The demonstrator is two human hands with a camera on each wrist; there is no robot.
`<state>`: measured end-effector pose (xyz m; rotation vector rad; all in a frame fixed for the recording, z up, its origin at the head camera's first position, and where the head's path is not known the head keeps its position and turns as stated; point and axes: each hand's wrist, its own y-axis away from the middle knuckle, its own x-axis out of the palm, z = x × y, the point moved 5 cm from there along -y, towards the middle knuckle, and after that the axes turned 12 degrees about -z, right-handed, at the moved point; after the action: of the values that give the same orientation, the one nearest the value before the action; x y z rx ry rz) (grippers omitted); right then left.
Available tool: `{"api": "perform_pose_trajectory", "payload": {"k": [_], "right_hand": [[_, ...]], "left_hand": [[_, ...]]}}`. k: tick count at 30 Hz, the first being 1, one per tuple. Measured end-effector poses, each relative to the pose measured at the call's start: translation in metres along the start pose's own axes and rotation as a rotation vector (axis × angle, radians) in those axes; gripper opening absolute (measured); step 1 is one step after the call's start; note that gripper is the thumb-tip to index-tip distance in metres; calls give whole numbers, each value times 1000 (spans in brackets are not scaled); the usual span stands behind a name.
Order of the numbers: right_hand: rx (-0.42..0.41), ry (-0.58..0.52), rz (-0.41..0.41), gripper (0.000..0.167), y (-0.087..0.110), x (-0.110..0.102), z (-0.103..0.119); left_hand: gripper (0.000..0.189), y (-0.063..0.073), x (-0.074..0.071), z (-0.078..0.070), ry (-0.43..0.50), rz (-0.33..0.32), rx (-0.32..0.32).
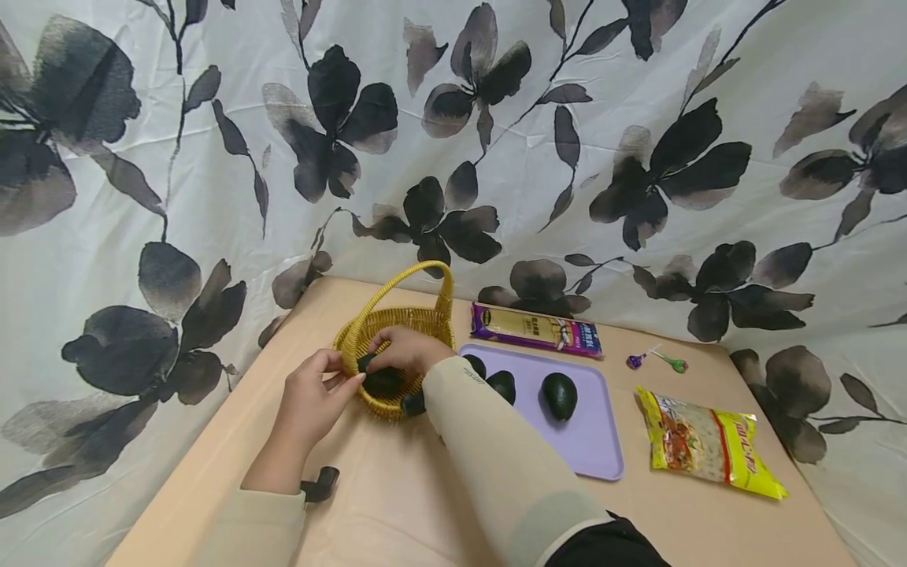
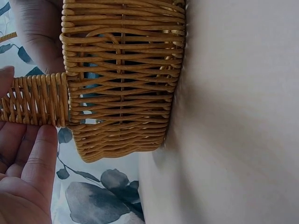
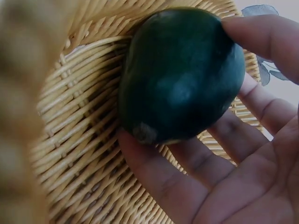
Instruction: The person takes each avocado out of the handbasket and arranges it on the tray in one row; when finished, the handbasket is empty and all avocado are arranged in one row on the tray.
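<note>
A yellow wicker basket (image 1: 425,319) with an arched handle stands on the table, left of the lilac tray. My left hand (image 1: 312,398) is at the basket's near left side, pinching the base of the handle (image 2: 39,100) between thumb and fingers. Inside the basket, my right hand (image 1: 407,352) grips a dark green avocado (image 3: 182,74), its fingers curled around the fruit. In the head view that hand partly covers the avocado. On the tray (image 1: 595,425) lie more avocados: one whole in sight (image 1: 560,396), and two partly hidden by my right sleeve (image 1: 489,441).
Behind the tray lies a purple packet (image 1: 536,329) with a pale yellow window. Two lollipops (image 1: 659,360) and a yellow printed bag (image 1: 712,443) are on the right. A floral cloth (image 1: 538,181) hangs along the table's back and sides.
</note>
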<state>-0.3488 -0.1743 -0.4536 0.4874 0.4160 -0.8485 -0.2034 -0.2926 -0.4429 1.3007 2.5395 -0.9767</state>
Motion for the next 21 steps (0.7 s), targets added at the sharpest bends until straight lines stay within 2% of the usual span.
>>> {"api": "perform_pose_trajectory", "payload": {"k": [3,11,16,21], "right_hand": [[-30,36,-27,26,-1,2,1],[-45,80,-46,26,0,7,7],[-69,147,2,23,1,7,10],[-99,212,47,28,1,6,11]], "left_hand": [[31,0,0,0,5,0,2],[31,0,-1,-3,0,-18,25],[31,1,-1,-3,3,-14,20],[30,1,-1,-2,1,-14,27]]}}
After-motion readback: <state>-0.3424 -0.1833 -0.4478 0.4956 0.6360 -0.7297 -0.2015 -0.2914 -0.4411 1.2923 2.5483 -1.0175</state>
